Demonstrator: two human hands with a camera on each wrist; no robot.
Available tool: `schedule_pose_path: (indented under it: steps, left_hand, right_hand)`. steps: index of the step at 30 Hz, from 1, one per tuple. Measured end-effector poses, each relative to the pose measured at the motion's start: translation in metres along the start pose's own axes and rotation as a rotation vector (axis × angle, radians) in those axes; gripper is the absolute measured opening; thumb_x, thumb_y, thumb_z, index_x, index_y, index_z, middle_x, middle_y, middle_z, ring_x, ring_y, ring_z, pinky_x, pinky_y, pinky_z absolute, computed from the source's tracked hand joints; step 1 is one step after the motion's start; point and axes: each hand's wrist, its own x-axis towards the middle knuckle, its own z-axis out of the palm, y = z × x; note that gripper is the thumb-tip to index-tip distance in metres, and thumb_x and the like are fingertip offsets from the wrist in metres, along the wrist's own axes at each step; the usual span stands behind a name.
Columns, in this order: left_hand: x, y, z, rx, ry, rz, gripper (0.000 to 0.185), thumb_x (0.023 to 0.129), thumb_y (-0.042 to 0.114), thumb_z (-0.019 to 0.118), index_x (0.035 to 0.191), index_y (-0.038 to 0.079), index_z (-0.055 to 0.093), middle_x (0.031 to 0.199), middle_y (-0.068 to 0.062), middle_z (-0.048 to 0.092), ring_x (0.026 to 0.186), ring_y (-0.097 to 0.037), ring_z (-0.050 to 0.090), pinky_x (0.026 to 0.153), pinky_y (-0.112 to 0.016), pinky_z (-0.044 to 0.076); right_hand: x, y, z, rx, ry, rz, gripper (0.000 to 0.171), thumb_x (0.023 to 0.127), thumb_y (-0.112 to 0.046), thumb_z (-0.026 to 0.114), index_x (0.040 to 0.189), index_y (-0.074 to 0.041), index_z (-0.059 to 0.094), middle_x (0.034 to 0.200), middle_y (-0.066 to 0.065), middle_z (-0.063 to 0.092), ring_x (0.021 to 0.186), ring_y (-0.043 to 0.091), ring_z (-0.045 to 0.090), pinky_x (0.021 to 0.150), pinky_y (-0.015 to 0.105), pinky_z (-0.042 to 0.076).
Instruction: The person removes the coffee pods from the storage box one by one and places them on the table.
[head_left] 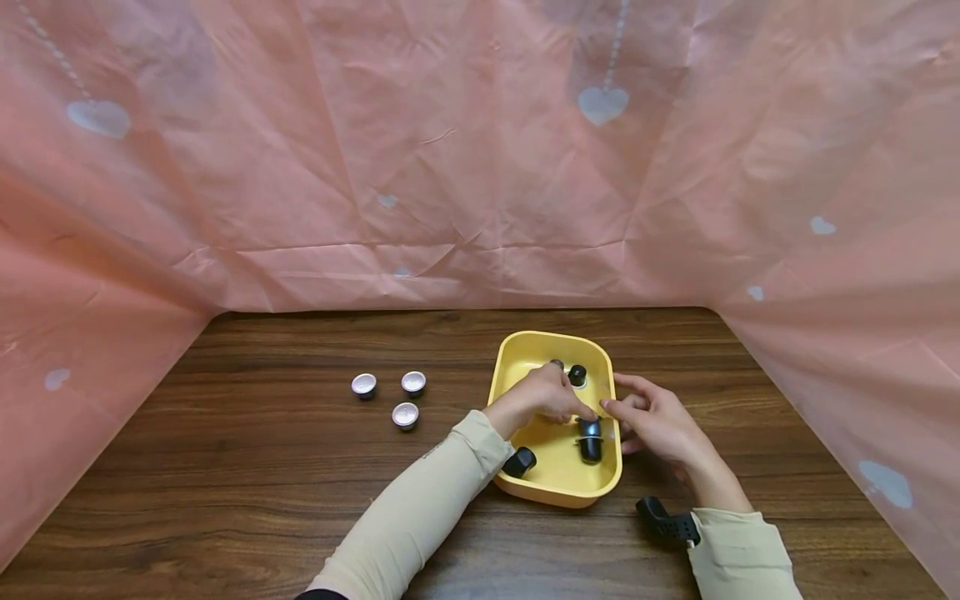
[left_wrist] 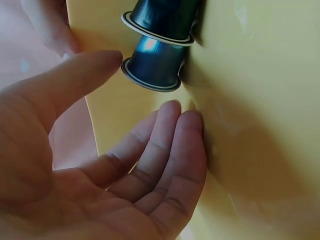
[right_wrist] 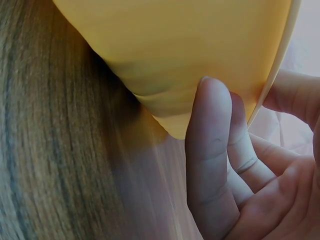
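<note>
Left hand (head_left: 551, 396): fingers stand apart from thumb and grip nothing; thumb tip at the rim of a dark capsule pair (head_left: 591, 451) (end to end). Right hand (head_left: 663, 421): pinches the wall of the yellow box (head_left: 551, 497), lower right of centre, which contains the pair. Worktop (head_left: 247, 467), left of centre: three silver-lidded capsules (head_left: 405, 414).

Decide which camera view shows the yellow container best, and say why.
The head view: nearly the whole yellow container shows, though the left hand hides part. The left wrist view shows only some of the inside; the right wrist view, part of the outer wall.
</note>
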Motion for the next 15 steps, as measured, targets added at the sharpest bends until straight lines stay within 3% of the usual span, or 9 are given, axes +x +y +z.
schedule_pose_path:
  steps: [3, 10, 15]
  left_hand:
    - [-0.0004, 0.0014, 0.0014, 0.017, -0.003, -0.001, 0.041, 0.083, 0.022, 0.094, 0.064, 0.013, 0.059, 0.059, -0.001, 0.062, 0.053, -0.01, 0.055, 0.054, -0.021, 0.047]
    - [0.0013, 0.0021, 0.002, 0.173, -0.05, 0.009, 0.053, 0.086, 0.033, 0.091, 0.052, 0.016, 0.054, 0.049, 0.005, 0.051, 0.051, -0.008, 0.047, 0.05, -0.019, 0.033]
    - [0.0025, 0.0021, 0.0024, 0.204, -0.075, 0.022, 0.052, 0.091, 0.037, 0.086, 0.055, 0.014, 0.056, 0.051, 0.005, 0.051, 0.052, -0.009, 0.046, 0.051, -0.02, 0.034]
  right_hand:
    - [0.0, -0.0002, 0.0003, 0.001, 0.001, 0.002, 0.07, 0.107, -0.019, 0.067, 0.164, 0.003, 0.034, 0.089, 0.001, 0.063, 0.077, 0.01, 0.064, 0.066, 0.035, 0.066]
    - [-0.0005, -0.0012, 0.0006, 0.009, 0.0, -0.011, 0.07, 0.107, -0.019, 0.067, 0.164, 0.004, 0.034, 0.09, 0.001, 0.065, 0.076, 0.009, 0.064, 0.065, 0.035, 0.065]
    - [-0.001, -0.0016, 0.0005, 0.008, -0.004, -0.014, 0.07, 0.107, -0.019, 0.067, 0.164, 0.004, 0.033, 0.092, 0.002, 0.067, 0.076, 0.009, 0.064, 0.066, 0.035, 0.065]
